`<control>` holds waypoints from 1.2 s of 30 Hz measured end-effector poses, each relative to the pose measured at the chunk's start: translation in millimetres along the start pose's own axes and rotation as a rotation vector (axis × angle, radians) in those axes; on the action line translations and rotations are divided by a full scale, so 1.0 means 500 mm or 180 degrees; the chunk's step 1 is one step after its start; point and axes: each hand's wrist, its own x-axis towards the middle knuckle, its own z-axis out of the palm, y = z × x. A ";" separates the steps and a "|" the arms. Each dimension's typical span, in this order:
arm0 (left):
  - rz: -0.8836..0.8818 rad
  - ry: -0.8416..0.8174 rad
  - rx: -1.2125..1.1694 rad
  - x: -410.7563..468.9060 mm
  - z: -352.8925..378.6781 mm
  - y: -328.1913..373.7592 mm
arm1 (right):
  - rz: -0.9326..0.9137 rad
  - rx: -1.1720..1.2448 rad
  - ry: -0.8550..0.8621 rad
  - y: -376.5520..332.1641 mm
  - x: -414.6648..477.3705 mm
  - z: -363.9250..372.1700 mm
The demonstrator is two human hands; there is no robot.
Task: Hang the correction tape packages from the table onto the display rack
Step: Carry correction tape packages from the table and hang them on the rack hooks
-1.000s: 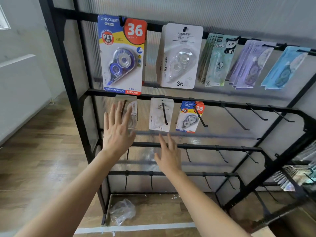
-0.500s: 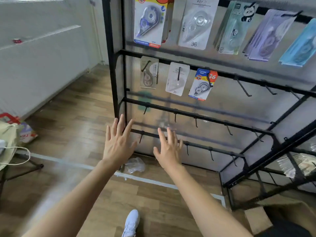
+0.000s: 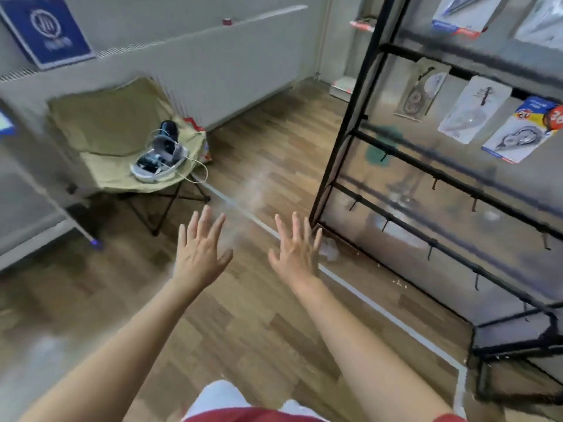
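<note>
Both hands empty, fingers spread wide, backs to camera, held over wood floor. Left hand [image 3: 201,257] and right hand [image 3: 297,254] apart, touching nothing. Three correction tape packages [image 3: 475,112] hang on hooks of display rack [image 3: 330,178] at right, well apart from hands; more on row above, cut by edge. Folding chair [image 3: 122,123] at left. View blurred.

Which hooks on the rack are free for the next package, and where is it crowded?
Free: the hooks in the two lower rows of the rack, beneath the three hung packages. Crowded: the row above, where those packages sit side by side.
</note>
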 end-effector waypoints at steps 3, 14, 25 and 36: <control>-0.0376 0.0067 0.0014 -0.038 -0.024 -0.126 | -0.0265 0.0012 -0.0017 -0.114 0.016 0.016; -0.1658 0.0386 0.0051 -0.189 -0.195 -0.645 | -0.1198 0.0248 -0.0394 -0.684 0.058 0.142; -0.2592 0.0723 0.0039 -0.222 -0.264 -0.964 | -0.2045 0.0182 -0.0598 -1.054 0.162 0.242; -0.2990 0.0889 0.0107 0.013 -0.377 -1.307 | -0.2360 0.0461 -0.0476 -1.414 0.491 0.265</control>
